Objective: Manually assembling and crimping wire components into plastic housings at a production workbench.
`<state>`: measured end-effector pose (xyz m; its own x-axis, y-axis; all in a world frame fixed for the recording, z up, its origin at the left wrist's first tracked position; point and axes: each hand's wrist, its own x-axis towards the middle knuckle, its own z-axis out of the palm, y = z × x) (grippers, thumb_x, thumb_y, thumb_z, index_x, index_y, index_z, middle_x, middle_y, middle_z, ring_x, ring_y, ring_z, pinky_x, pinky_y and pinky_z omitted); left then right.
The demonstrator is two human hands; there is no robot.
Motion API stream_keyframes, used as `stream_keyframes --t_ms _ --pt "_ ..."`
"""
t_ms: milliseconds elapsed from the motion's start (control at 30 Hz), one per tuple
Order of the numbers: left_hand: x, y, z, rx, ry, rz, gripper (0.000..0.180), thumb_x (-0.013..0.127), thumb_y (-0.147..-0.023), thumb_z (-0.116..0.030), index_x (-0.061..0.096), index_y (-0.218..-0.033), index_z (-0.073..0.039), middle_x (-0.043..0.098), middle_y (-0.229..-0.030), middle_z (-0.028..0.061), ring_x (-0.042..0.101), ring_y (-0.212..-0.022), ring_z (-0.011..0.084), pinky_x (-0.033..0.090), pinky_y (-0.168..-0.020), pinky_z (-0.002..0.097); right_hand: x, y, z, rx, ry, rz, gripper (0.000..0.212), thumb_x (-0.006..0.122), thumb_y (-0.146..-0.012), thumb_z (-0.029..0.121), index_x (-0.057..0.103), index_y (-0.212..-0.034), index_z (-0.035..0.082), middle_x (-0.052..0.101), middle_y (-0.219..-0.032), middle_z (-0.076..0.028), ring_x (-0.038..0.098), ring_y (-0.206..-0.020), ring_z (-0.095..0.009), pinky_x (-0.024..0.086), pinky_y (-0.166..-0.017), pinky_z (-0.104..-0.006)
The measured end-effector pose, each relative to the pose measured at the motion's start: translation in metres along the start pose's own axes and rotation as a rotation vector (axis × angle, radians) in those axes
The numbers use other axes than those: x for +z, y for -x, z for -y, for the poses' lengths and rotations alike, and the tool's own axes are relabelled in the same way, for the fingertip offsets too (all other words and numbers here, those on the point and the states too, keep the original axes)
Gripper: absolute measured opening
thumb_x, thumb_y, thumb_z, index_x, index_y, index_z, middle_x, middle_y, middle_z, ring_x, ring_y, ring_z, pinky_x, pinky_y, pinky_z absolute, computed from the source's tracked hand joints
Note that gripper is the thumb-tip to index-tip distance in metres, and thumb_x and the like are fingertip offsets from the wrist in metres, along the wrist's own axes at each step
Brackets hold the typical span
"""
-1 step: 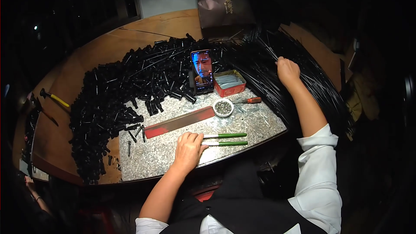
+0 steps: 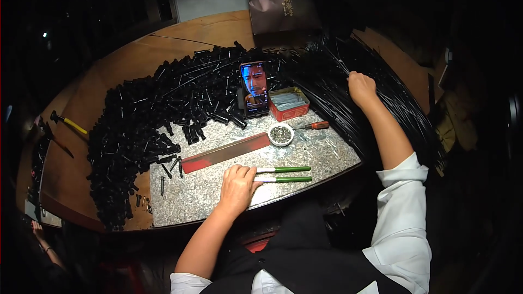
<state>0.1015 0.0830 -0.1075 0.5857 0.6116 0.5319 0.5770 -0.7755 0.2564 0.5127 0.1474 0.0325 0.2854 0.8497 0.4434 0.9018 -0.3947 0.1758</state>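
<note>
My left hand (image 2: 237, 189) rests on the grey speckled slab (image 2: 188, 204). Its fingers are closed over the near end of a tool with two long green-and-white handles (image 2: 294, 179); that end is hidden under the hand, so its exact kind is unclear. Far to the right, my right hand (image 2: 362, 88) is closed round the ends of a few thin black rods (image 2: 341, 64). These reach over a large heap of similar thin black rods (image 2: 397, 95). A long flat reddish-brown bar (image 2: 229, 153) lies on the slab just beyond my left hand.
Short black tubular parts (image 2: 180, 90) are heaped left. A phone (image 2: 254, 87) stands behind a red tin (image 2: 290, 114) of thin strips, a white bowl (image 2: 280, 145) of small metal bits, and a screwdriver (image 2: 317, 126). A yellow-handled hammer (image 2: 70, 123) lies left; another person's hand (image 2: 37, 228) shows lower left.
My right forearm and sleeve have shifted very slightly to the right. My left hand and the things on the slab stay where they were.
</note>
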Motion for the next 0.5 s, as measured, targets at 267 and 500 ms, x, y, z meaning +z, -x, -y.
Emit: stream_keyframes --t_ms 267,500 --pt "0.01 -0.011 -0.011 0.077 0.03 -0.024 0.037 0.073 -0.072 -0.025 0.064 -0.099 -0.002 0.063 -0.09 0.0098 0.055 -0.092 0.0284 0.043 -0.084 0.0409 -0.085 -0.021 -0.018 -0.085 0.092 -0.067 0.017 0.05 -0.084 0.007 0.065 -0.087 -0.002 0.067 -0.085 -0.018 0.067 -0.079 -0.033 0.053 -0.071 -0.0419" --pt "0.004 -0.013 -0.018 0.031 0.007 0.003 0.042 0.074 -0.071 -0.028 0.062 -0.102 -0.002 0.063 -0.098 0.0127 0.053 -0.104 0.0331 0.041 -0.091 0.0441 -0.13 0.001 0.002 -0.143 -0.067 -0.325 0.014 0.047 -0.09 0.008 0.054 -0.081 0.0 0.064 -0.076 -0.02 0.063 -0.072 -0.036 0.049 -0.062 -0.0453"
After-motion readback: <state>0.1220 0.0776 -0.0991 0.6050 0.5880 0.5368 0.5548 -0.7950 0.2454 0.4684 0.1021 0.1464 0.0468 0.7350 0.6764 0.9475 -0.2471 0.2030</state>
